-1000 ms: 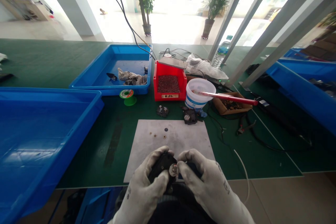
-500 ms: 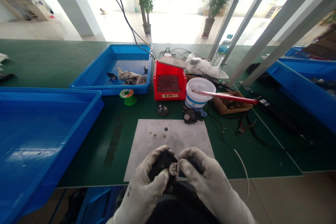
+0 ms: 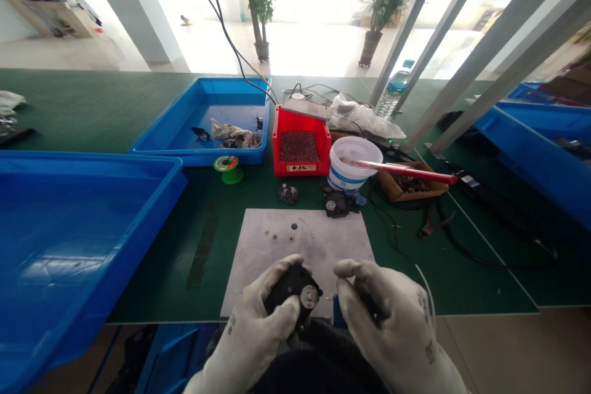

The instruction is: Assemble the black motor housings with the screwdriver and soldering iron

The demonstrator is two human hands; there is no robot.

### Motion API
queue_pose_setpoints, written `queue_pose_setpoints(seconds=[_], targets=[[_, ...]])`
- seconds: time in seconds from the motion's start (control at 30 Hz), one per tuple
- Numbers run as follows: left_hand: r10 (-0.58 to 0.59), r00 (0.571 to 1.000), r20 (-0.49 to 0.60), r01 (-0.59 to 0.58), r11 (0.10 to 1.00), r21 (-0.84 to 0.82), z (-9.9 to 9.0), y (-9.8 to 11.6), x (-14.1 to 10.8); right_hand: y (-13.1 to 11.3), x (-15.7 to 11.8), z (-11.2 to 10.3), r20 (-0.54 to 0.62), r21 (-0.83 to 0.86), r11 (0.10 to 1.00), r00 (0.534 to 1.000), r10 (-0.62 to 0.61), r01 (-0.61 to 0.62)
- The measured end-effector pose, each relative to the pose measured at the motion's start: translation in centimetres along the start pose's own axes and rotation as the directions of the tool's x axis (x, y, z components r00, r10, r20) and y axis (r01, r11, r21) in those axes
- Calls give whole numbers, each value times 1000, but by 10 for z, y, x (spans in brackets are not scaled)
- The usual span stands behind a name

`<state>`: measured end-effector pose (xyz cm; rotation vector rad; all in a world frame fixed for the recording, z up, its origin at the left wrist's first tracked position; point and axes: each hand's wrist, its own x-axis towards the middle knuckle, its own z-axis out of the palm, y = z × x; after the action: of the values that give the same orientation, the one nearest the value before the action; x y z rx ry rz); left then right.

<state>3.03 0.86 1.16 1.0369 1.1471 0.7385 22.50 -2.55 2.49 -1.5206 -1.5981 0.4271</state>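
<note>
Both hands wear pale gloves. My left hand (image 3: 258, 314) is wrapped round a black housing (image 3: 282, 289) with a round metal disc (image 3: 309, 297) on its right side. Just to the right, my right hand (image 3: 369, 301) is curled round a dark tool with a blue part (image 3: 340, 311) and a thin tip pointing left, apart from the housing. Under and beyond the hands lies a white sheet (image 3: 258, 258). On it rest a small dark disc (image 3: 294, 226) and several tiny brass-coloured rings (image 3: 291, 239). Two black parts (image 3: 288, 193) (image 3: 336, 204) sit past its far edge.
A blue tray (image 3: 157, 163) fills the left, with another blue tray (image 3: 198, 151) behind. A red bin (image 3: 302, 167) of small grains, a white bucket (image 3: 348, 181) with a red-handled tool, a cardboard box (image 3: 392, 189), a green spool (image 3: 231, 173) and cables stand beyond the sheet.
My right hand has moved right, away from the housing, taking the tool with it. The metal disc on the housing now shows fully. The whole view has shifted slightly.
</note>
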Motion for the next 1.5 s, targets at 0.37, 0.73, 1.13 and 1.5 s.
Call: queue_pose_setpoints(seconds=[0.37,0.73,1.13,1.5], targets=[[40,999,22,-43,988,148,-2,2,0,-6,13,2,45,-221,941,967,-252,256],[65,998,20,-68,986,151,-6,-1,0,-5,13,4,69,-221,949,974,-215,226],[68,998,4,-67,980,186,-4,2,-1,-4,12,3,151,-180,963,973,-174,200],[90,996,13,-90,974,208,-7,-3,-1,-2,12,4,175,-192,958,968,-178,211]])
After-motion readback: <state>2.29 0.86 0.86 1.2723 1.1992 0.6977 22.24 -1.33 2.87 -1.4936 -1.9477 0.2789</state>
